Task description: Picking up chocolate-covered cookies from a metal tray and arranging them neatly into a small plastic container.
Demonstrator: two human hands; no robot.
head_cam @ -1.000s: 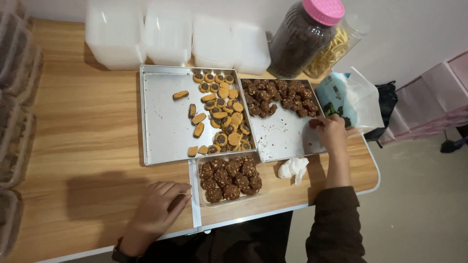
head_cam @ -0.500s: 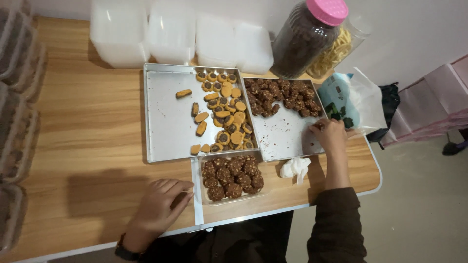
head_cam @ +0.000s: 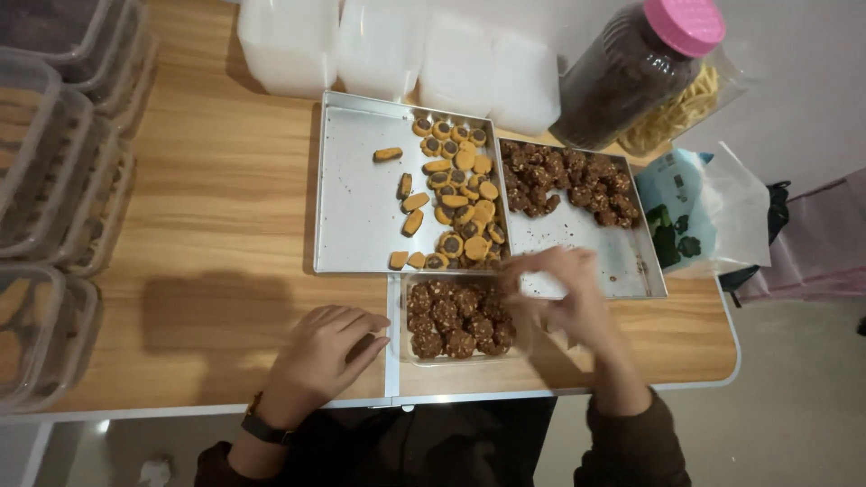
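The blurred right hand, grip indiscernible, hovers over the clear plastic tub of dark round cookies, judged mid-filling; left hand rests loosely curled, empty, beside that tub.

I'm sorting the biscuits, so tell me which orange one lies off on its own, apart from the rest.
The orange biscuit nearest the far left of the left metal tray; bare tray surrounds it, while the others crowd along the tray's right side.

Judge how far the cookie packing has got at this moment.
Done: the small clear container looks full of dark cookies. In hand: the right hand, blurred, is over its right edge beside something white; the left hand rests on the table. Left: dark cookies on the right tray and orange cookies on the left tray.
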